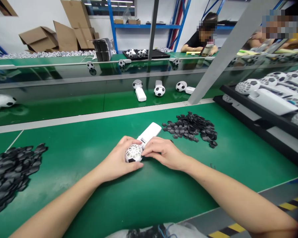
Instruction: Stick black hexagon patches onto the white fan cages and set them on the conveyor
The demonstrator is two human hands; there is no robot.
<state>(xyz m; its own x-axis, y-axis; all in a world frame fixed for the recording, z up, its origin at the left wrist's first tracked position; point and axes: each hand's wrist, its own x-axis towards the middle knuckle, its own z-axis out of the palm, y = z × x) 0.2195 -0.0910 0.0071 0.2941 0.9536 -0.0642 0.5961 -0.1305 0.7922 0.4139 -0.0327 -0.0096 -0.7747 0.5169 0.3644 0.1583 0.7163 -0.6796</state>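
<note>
My left hand (116,162) is wrapped round the head of a football-shaped handheld fan (134,151), thumb on the near side. The head has a white web-like grille, with a black patch low on its near side. Its white handle (151,131) points away and to the right, resting by the table. At the right side of the head, my right hand (167,152) has its thumb and fingertips pinched together. Whether a small part sits between those fingertips is hidden. A pile of small flat black pieces (192,127) lies just beyond my right hand.
Another heap of black pieces (13,172) lies at the left. Black trays (268,110) stacked with fans stand at the right. Beyond the pale table edge, several fans (159,90) lie on a green belt (89,96). A slanted grey post (221,49) rises there. Co-workers sit across.
</note>
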